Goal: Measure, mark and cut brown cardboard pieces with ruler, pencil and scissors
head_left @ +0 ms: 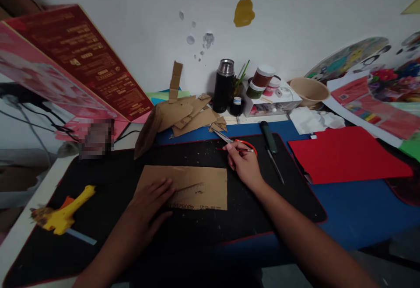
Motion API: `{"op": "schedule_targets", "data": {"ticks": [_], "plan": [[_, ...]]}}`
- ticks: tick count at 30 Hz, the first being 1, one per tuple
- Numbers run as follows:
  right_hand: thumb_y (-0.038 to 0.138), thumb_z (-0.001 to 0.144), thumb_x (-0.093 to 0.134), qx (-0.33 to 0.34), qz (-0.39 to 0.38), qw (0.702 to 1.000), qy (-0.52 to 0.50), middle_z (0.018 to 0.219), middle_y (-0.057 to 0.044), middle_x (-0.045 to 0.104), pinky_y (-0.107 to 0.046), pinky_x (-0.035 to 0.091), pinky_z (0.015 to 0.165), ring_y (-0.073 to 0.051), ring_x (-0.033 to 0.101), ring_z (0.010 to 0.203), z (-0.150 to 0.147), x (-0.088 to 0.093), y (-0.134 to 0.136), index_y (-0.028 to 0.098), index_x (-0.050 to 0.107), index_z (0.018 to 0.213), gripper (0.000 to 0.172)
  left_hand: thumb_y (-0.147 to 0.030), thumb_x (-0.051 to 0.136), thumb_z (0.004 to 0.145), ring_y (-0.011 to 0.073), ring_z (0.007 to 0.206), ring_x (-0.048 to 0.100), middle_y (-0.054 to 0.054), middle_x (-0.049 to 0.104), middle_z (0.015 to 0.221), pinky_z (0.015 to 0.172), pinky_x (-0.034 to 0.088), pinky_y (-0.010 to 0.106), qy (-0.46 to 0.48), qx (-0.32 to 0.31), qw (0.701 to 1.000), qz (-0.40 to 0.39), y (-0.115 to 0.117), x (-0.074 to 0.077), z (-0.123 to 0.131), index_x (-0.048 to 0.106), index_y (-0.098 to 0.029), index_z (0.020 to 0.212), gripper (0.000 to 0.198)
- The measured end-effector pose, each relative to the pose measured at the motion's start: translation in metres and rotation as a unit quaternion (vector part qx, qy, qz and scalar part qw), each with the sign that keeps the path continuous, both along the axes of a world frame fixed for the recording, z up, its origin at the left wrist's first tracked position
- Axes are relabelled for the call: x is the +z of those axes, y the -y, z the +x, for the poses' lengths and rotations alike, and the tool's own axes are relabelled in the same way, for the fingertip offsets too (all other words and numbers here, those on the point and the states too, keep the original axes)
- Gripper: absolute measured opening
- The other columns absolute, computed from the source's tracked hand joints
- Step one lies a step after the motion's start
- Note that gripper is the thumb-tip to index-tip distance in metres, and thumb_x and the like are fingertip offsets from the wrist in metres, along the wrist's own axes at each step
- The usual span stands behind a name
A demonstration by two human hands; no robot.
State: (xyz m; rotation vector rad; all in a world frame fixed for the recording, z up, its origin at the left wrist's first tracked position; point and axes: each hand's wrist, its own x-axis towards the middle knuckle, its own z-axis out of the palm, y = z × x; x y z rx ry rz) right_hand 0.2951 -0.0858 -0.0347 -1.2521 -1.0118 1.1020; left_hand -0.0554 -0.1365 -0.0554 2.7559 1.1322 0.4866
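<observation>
A rectangular piece of cardboard (210, 178) with printed lettering along its near edge lies on the black mat. My left hand (152, 202) rests flat on its left part, fingers stretched out. Beside those fingertips, a see-through ruler (193, 187) shows on the cardboard, partly covered by the hand. My right hand (244, 163) is closed around a thin red pencil (246, 150), just beyond the cardboard's right corner. Scissors (222, 135) with red-orange handles lie right behind that hand, which hides part of them.
A green utility knife (269, 137) and a slim metal tool (275, 167) lie to the right, near red paper (348, 154). A yellow glue gun (65, 213) is at left. Cardboard scraps (197, 115), a black flask (224, 86) and paint jars (262, 75) stand behind.
</observation>
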Motion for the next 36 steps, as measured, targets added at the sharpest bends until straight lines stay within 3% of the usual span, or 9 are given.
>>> {"op": "schedule_targets", "data": {"ticks": [4, 10, 17, 25, 36], "plan": [[0.071, 0.090, 0.079, -0.013, 0.015, 1.000, -0.019, 0.050, 0.007, 0.051, -0.023, 0.031, 0.041, -0.010, 0.044, 0.041, 0.001, -0.001, 0.004, 0.020, 0.071, 0.086, 0.052, -0.030, 0.051, 0.112, 0.0298, 0.130, 0.072, 0.009, 0.075, 0.145, 0.105, 0.060, 0.048, 0.017, 0.011, 1.000, 0.023, 0.005, 0.005, 0.000, 0.070, -0.028, 0.141, 0.035], [0.068, 0.090, 0.081, -0.024, 0.023, 0.998, -0.058, 0.049, 0.008, 0.051, -0.023, 0.031, 0.041, -0.010, 0.042, 0.040, 0.001, -0.003, 0.008, 0.020, 0.072, 0.086, 0.049, -0.011, 0.049, 0.103, 0.0260, 0.104, 0.076, 0.009, 0.081, 0.115, 0.091, 0.062, 0.040, 0.022, 0.017, 0.999, 0.043, 0.009, 0.009, 0.012, 0.076, -0.024, 0.128, 0.040], [0.069, 0.090, 0.080, -0.018, 0.024, 0.998, -0.062, 0.048, 0.008, 0.050, -0.024, 0.029, 0.042, -0.010, 0.041, 0.041, 0.002, -0.001, 0.009, 0.020, 0.073, 0.086, 0.049, -0.012, 0.050, 0.106, 0.0276, 0.097, 0.075, 0.008, 0.082, 0.106, 0.089, 0.059, 0.043, 0.006, -0.005, 0.997, 0.081, -0.006, 0.022, 0.063, 0.077, -0.020, 0.117, 0.031], [0.069, 0.088, 0.082, -0.020, 0.015, 0.997, -0.078, 0.049, 0.008, 0.050, -0.023, 0.030, 0.042, -0.010, 0.041, 0.041, 0.004, 0.000, 0.011, 0.021, 0.072, 0.086, 0.050, -0.007, 0.056, 0.101, 0.0299, 0.104, 0.072, 0.011, 0.079, 0.112, 0.091, 0.058, 0.044, -0.006, -0.007, 0.995, 0.104, -0.027, 0.023, 0.114, 0.078, -0.020, 0.118, 0.031], [0.076, 0.088, 0.078, -0.021, 0.006, 0.999, -0.032, 0.051, 0.007, 0.048, -0.025, 0.027, 0.043, -0.012, 0.040, 0.044, -0.002, -0.001, 0.011, 0.023, 0.069, 0.084, 0.054, -0.015, 0.055, 0.108, 0.0309, 0.115, 0.069, 0.012, 0.076, 0.125, 0.102, 0.057, 0.048, 0.014, -0.019, 0.998, 0.059, -0.017, 0.009, 0.113, 0.073, -0.019, 0.130, 0.029]]}}
